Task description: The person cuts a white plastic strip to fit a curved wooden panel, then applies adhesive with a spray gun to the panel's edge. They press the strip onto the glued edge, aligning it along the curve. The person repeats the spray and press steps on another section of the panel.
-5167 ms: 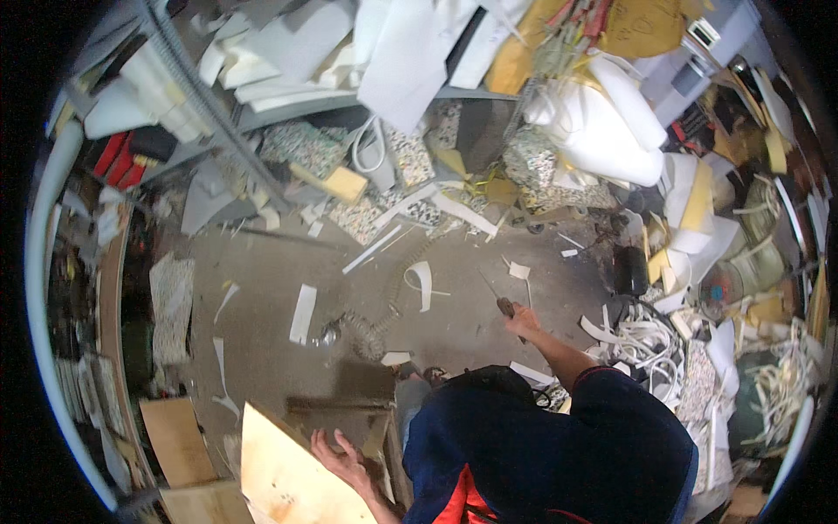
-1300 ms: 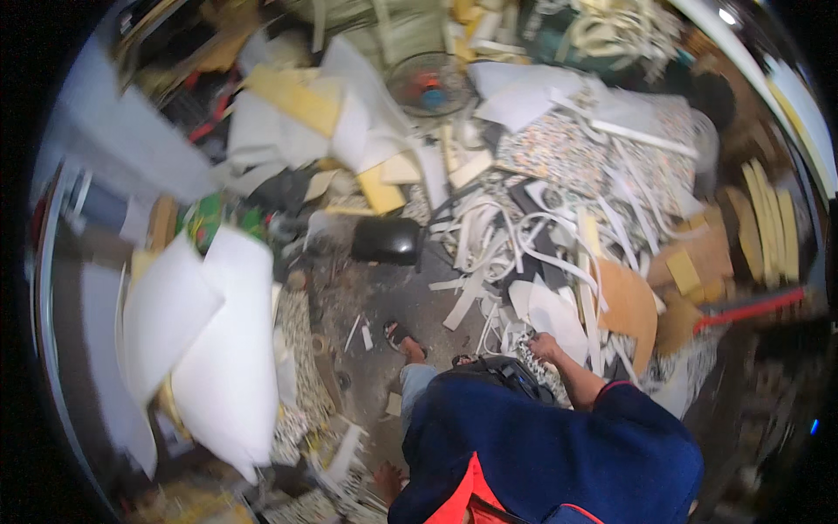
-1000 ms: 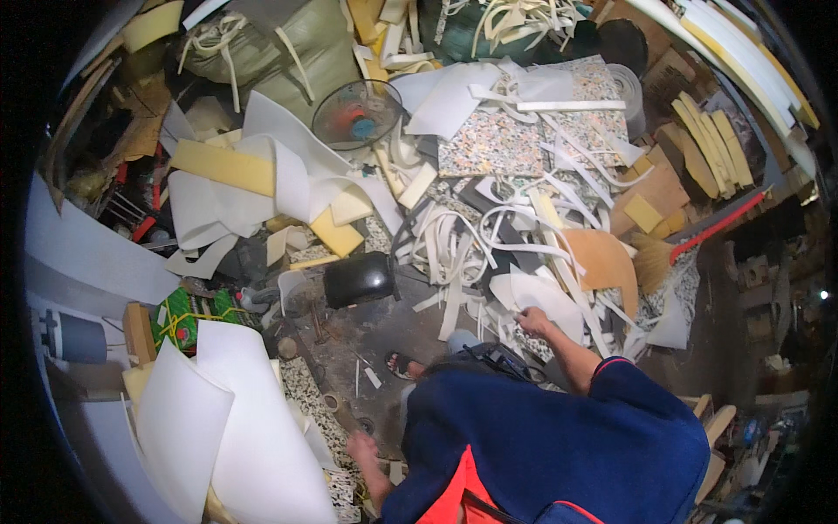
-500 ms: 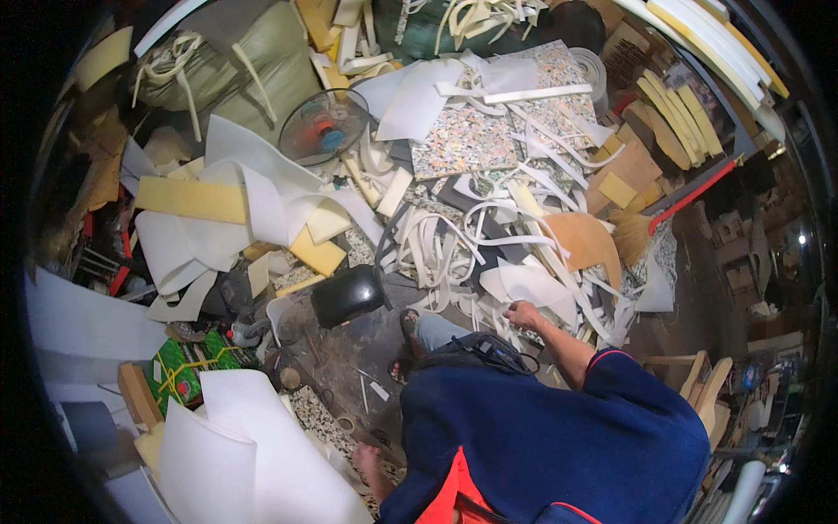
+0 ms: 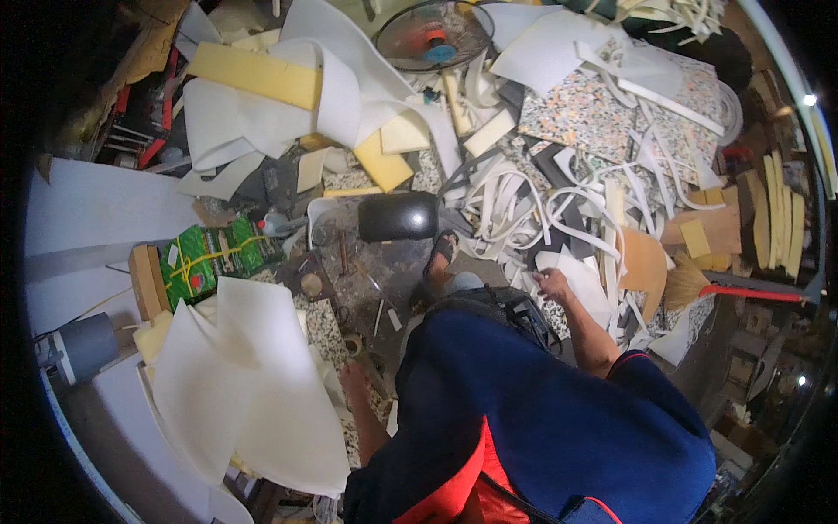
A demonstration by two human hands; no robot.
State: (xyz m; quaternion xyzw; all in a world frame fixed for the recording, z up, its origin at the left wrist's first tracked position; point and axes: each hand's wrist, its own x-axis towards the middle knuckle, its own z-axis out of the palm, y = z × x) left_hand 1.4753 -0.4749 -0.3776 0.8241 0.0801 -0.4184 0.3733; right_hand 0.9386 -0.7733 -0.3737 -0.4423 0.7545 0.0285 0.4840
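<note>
My right hand (image 5: 552, 286) is held out ahead of me over a white foam sheet (image 5: 583, 284) on the floor. Its fingers are loosely bent and apart, and I see nothing in them. On the left, my left hand (image 5: 356, 384) hangs low beside a large curled white foam sheet (image 5: 279, 375) and a speckled foam strip (image 5: 323, 330). Motion smears its fingers, so what they do cannot be made out. Tangled white foam strips (image 5: 506, 205) lie in a heap ahead of my right hand.
A black rounded stool top (image 5: 398, 217) stands ahead, near my foot. Behind it are yellow foam pieces (image 5: 384, 162), a fan (image 5: 435, 35) and speckled foam boards (image 5: 580, 113). A red-handled broom (image 5: 690, 284) lies at right, a green package (image 5: 205, 258) at left.
The view has turned leftward and down, so the heap now sits higher and further right. My left arm shows more. The right hand still hangs over the white foam.
</note>
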